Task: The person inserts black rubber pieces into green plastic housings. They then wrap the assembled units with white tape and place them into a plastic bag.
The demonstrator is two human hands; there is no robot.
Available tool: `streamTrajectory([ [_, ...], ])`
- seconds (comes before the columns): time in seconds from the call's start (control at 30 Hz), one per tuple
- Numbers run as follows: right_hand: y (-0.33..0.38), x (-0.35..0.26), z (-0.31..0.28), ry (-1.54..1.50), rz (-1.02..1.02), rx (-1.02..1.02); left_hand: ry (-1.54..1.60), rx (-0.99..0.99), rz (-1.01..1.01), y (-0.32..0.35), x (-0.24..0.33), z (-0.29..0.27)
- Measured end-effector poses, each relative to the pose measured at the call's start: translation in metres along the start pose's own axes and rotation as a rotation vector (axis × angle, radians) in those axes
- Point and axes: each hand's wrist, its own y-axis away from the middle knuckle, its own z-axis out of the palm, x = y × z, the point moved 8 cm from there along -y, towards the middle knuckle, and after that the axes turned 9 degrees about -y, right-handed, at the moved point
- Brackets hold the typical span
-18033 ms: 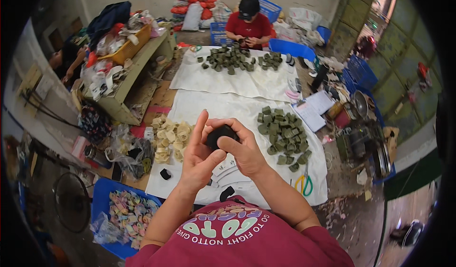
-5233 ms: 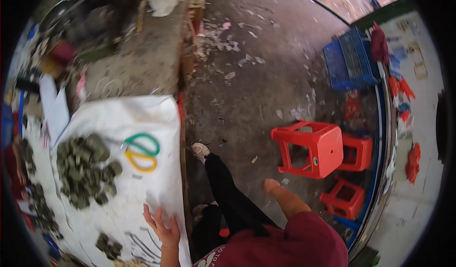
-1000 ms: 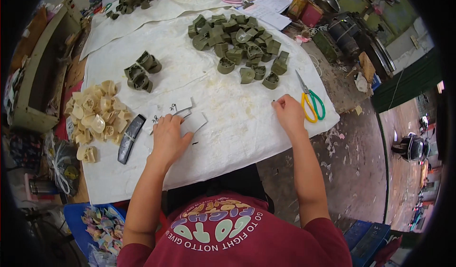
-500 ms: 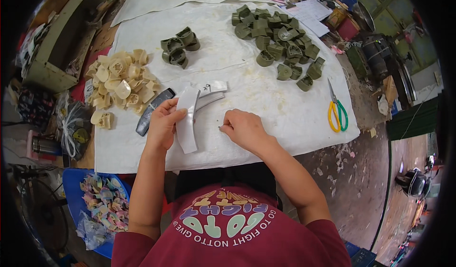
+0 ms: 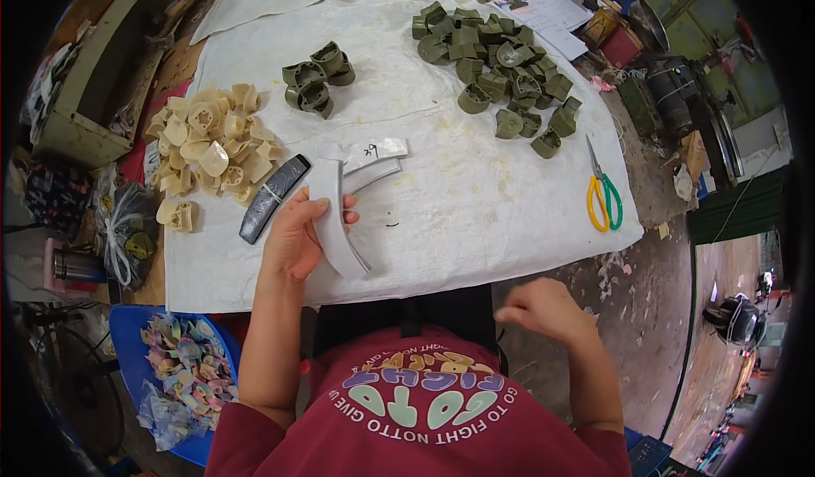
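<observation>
My left hand (image 5: pixel 291 238) grips a curved pale grey strip (image 5: pixel 333 231) upright above the near part of the table, thumb in front and fingers behind. Just behind it on the white sheet lie a second curved grey strip (image 5: pixel 379 171) and a pale flat piece (image 5: pixel 386 148) with handwriting. A dark curved piece (image 5: pixel 273 199) rests to the left of that hand. Past the table's near edge, at my right side, is my right hand (image 5: pixel 548 309), its fingers curled; whatever they may hold is hidden. One tiny dark sliver (image 5: pixel 392 224) lies on the sheet.
Cream moulded parts (image 5: pixel 212 142) are heaped at the left, with dark green parts (image 5: pixel 318 78) beyond and a larger green heap (image 5: pixel 501 65) at the far right. Scissors (image 5: pixel 601 193) lie near the right edge. A blue tub (image 5: pixel 127 328) of scraps stands below left.
My right hand has drawn back from the table toward my right side, leaving the dark sliver in the open. The strip in my left hand has turned, its lower end swinging right.
</observation>
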Motion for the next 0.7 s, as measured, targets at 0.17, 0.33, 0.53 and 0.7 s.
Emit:
streamTrajectory([
  [0.17,-0.087,-0.088,-0.031,-0.357,-0.418,0.519,0.197,-0.099,-0.010,0.012,-0.017,0.006],
  [0.33,-0.154,-0.120,-0.014,-0.119,-0.405,0.321,0.211,-0.013,-0.012,0.036,-0.017,-0.008],
  [0.53,-0.060,-0.065,0.000,-0.188,-0.199,-0.243,0.098,-0.037,-0.016,0.026,-0.019,0.014],
  [0.7,-0.011,-0.045,-0.043,-0.480,-0.184,0.404,-0.399,-0.192,0.062,0.003,-0.027,0.102],
])
